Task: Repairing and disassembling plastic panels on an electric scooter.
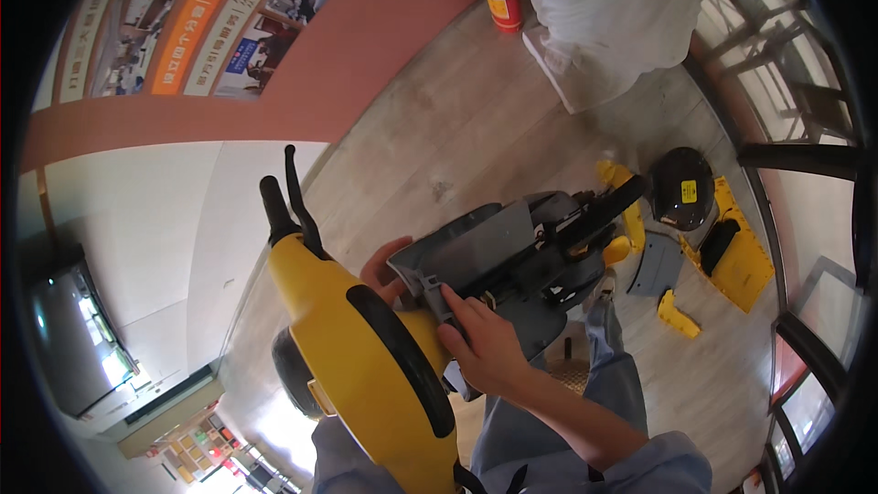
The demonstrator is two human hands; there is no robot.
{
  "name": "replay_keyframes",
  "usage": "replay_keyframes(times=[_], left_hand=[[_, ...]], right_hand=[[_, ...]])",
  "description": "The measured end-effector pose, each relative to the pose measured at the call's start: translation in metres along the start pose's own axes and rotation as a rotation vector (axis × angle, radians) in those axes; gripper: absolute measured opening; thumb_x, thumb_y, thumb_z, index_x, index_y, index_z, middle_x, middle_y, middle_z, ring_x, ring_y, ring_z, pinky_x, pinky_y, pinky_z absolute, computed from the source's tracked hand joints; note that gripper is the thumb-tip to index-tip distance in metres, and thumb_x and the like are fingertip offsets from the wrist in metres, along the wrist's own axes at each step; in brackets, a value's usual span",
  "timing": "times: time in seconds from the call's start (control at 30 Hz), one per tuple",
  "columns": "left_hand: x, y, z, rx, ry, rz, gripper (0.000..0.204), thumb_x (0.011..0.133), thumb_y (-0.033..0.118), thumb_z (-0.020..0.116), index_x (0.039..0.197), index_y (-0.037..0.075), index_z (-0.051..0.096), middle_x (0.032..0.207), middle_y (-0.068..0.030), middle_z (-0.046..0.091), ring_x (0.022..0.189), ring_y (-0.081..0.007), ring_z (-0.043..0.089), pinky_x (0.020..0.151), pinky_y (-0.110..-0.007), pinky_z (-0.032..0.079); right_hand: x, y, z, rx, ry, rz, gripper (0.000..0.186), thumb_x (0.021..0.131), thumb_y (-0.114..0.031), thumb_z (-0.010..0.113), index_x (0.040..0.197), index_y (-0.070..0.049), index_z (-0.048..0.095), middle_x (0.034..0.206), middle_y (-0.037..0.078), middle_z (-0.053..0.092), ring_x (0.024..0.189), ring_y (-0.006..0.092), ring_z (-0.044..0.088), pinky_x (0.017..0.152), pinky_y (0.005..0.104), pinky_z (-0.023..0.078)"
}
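Observation:
A yellow electric scooter stands in front of me, its yellow front cover (366, 357) and black handlebar grip (273, 206) at the left. Behind the cover, a grey plastic panel (485, 242) lies tilted over the scooter's stripped dark body (558, 284). My left hand (386, 267) grips the panel's left edge from the far side, its fingers partly hidden. With bent fingers, my right hand (485, 343) holds the panel's near corner, next to a small clip-like part. Black frame pieces and wiring show to the right of the panel.
On the floor at the right lie a yellow body panel (745, 261), a grey panel (656, 263), a small yellow piece (678, 316) and a glossy black rounded part (681, 187). A red fire extinguisher (500, 0) and a white-covered object (613, 18) stand at the far side.

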State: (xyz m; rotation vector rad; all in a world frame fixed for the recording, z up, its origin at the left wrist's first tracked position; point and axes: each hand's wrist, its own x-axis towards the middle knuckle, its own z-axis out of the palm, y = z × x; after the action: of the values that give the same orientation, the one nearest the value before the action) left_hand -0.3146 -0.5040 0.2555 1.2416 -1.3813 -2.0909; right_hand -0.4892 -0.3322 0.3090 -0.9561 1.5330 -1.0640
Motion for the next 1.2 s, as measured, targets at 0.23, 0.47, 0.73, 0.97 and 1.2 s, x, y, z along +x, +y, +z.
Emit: replay_keyframes(times=[0.23,0.47,0.73,0.97,1.2], left_hand=[[0.046,0.007,0.003,0.182,-0.421,0.163,0.052,0.073,0.013,0.081,0.122,0.004,0.068,0.13,-0.015,0.066,0.142,-0.0348,0.044,0.123,-0.053,0.012],[0.068,0.041,0.005,0.439,-0.769,0.224,0.035,0.072,0.014,0.081,0.106,0.006,0.077,0.093,-0.011,0.077,0.129,-0.0349,0.056,0.121,-0.063,0.005],[0.064,0.023,-0.006,0.092,-0.808,0.372,0.023,0.082,0.016,0.073,0.098,0.0,0.077,0.083,-0.0104,0.077,0.091,-0.0287,0.073,0.114,-0.054,0.03],[0.064,0.043,0.01,0.268,-0.75,0.34,0.023,0.079,0.001,0.068,0.1,0.002,0.078,0.085,-0.0082,0.078,0.08,-0.0166,0.073,0.075,-0.032,0.04],[0.069,0.063,0.006,0.527,-0.957,0.365,0.031,0.072,-0.002,0.073,0.101,0.007,0.078,0.092,-0.0026,0.078,0.072,-0.0115,0.069,0.064,-0.03,0.033]], right_hand=[[0.005,0.002,-0.01,0.029,-0.061,-0.021,0.064,0.1,-0.038,0.055,0.147,0.003,0.042,0.1,0.016,0.057,0.077,0.0341,0.064,0.065,0.041,0.053],[-0.001,-0.007,-0.006,-0.068,-0.038,-0.021,0.061,0.099,-0.04,0.057,0.143,0.002,0.047,0.094,0.01,0.056,0.062,0.0258,0.063,0.052,0.0359,0.052],[-0.005,-0.012,-0.01,0.006,-0.112,0.017,0.067,0.094,-0.037,0.065,0.145,0.003,0.047,0.09,0.007,0.054,0.066,0.0209,0.059,0.052,0.0326,0.049],[-0.008,0.0,-0.01,0.202,-0.111,0.066,0.075,0.094,-0.037,0.065,0.152,0.002,0.038,0.09,0.01,0.056,0.068,0.0248,0.061,0.055,0.0341,0.05],[-0.013,-0.012,-0.006,0.128,-0.062,0.033,0.071,0.096,-0.041,0.063,0.15,0.0,0.041,0.09,0.01,0.057,0.058,0.0245,0.059,0.052,0.0352,0.052]])
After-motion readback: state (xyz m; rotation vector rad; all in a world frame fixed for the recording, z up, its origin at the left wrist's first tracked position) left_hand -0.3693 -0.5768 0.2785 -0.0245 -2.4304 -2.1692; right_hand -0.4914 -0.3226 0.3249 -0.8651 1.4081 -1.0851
